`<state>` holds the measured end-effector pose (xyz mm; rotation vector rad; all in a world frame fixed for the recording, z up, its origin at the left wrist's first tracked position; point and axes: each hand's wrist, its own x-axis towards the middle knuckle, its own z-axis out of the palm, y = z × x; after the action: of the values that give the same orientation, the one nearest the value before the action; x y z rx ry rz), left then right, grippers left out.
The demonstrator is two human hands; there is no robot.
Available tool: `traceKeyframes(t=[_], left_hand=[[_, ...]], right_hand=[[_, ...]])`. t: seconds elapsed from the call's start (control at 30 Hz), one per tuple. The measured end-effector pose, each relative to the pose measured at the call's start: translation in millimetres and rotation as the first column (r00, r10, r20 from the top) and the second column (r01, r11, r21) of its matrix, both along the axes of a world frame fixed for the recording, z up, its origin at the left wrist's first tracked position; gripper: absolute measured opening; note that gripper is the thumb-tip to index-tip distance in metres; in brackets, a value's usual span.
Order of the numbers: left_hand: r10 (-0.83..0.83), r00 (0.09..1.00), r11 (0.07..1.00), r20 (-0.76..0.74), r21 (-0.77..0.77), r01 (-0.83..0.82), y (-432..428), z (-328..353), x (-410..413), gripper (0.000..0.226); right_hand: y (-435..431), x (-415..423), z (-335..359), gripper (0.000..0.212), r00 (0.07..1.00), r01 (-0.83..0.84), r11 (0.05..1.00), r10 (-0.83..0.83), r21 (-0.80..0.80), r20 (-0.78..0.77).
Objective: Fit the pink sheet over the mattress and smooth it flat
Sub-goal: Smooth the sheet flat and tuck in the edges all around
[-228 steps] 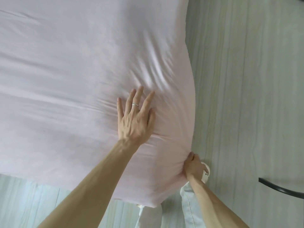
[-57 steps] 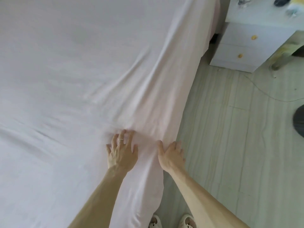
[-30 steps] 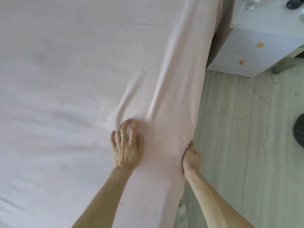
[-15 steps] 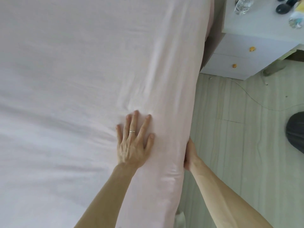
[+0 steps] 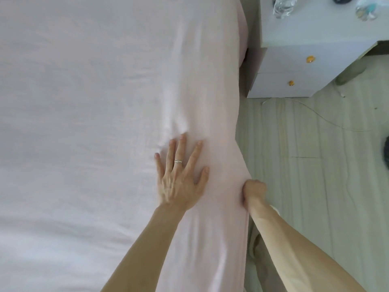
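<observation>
**Slack lies ahead of the flat hand, along the bed's side edge**

The pink sheet [image 5: 94, 102] covers the whole top of the mattress, which is hidden beneath it, and drops over the side edge towards the floor [image 5: 315, 186]. That edge is the long axis here: it runs from the person straight away towards the nightstand [image 5: 294, 66].

Most of the top looks flat. The looseness that remains is a crease [image 5: 179, 127] of soft folds lying parallel to the edge and just beyond the left fingertips, on the side away from the person.

The left hand [image 5: 181, 182] lies palm down on the top with its fingers spread and pointing along the edge — it is the hand nearer the crease. A ring [image 5: 178, 161] shows on one finger.

The right hand [image 5: 253, 191] is at the side drop, just beside and below the left. Its fingers are curled into the cloth and the fabric draws towards it, so it appears to grip the overhang.

A smoothing stroke would likely run forward along the edge, while the right hand pulls downward.
</observation>
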<state>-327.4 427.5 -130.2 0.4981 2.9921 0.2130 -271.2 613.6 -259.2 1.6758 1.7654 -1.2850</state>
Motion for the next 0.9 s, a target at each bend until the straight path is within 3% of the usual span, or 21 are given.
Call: traceKeyframes(t=[0.07, 0.17, 0.27, 0.33, 0.43, 0.5, 0.57, 0.63, 0.7, 0.77, 0.83, 0.9], left_hand=[[0.02, 1.0, 1.0, 0.013, -0.015, -0.019, 18.8, -1.3, -24.9, 0.064], [-0.001, 0.998, 0.999, 0.057, -0.039, 0.003, 34.9, 3.2, -48.0, 0.065], [-0.012, 0.996, 0.997, 0.086, -0.07, 0.018, 45.2, 2.8, -68.7, 0.064], [0.021, 0.996, 0.996, 0.083, -0.085, -0.014, 53.4, -1.6, -82.5, 0.066], [0.053, 0.994, 0.996, 0.094, -0.078, -0.045, 73.6, -3.1, -108.7, 0.068], [0.076, 0.993, 0.995, 0.087, -0.071, -0.07, 90.0, -6.4, -136.0, 0.067], [0.088, 0.993, 0.995, 0.074, -0.061, -0.084, 108.6, -8.8, -166.2, 0.067], [0.106, 0.993, 0.992, 0.049, -0.072, -0.102, 128.6, -14.1, -191.8, 0.067], [0.128, 0.992, 0.988, 0.013, -0.089, -0.127, 138.6, -18.7, -201.5, 0.069], [0.147, 0.989, 0.985, -0.011, -0.094, -0.147, 143.2, -24.9, -206.0, 0.071], [0.157, 0.987, 0.98, -0.019, -0.12, -0.158, 143.3, -27.7, -209.1, 0.071], [0.149, 0.989, 0.981, -0.025, -0.126, -0.151, 143.4, -28.3, -207.4, 0.071]], right_hand=[[16.4, -0.3, -1.1, 0.029, 0.994, 0.105, 0.991, -0.104, 0.088, -0.02], [25.5, 0.8, 1.3, 0.03, 0.999, 0.036, 0.992, -0.036, 0.125, -0.004], [20.7, -9.6, 2.2, 0.035, 0.994, -0.095, 0.992, 0.099, -0.083, 0.047], [23.5, -27.7, -4.8, 0.041, 0.993, -0.106, 0.985, 0.112, -0.134, 0.036], [30.7, -74.6, -5.5, 0.062, 0.98, 0.136, 0.907, -0.183, -0.399, -0.082], [38.7, -115.6, -7.3, 0.071, 0.963, 0.109, 0.806, -0.23, -0.582, -0.138], [45.9, -156.6, -6.8, 0.072, 0.953, 0.045, 0.762, -0.227, -0.646, -0.202], [53.0, -189.7, -11.8, 0.061, 0.959, 0.009, 0.832, -0.165, -0.555, -0.232], [60.9, -206.0, -21.0, 0.041, 0.977, -0.064, 0.951, -0.002, -0.303, -0.214], [71.6, -214.0, -27.4, 0.029, 0.98, -0.105, 0.987, 0.083, -0.119, -0.183], [79.3, -225.2, -30.6, 0.027, 0.981, -0.097, 0.988, 0.075, -0.116, -0.181], [81.1, -233.4, -35.3, 0.042, 0.982, 0.034, 0.953, -0.088, -0.302, -0.165]])
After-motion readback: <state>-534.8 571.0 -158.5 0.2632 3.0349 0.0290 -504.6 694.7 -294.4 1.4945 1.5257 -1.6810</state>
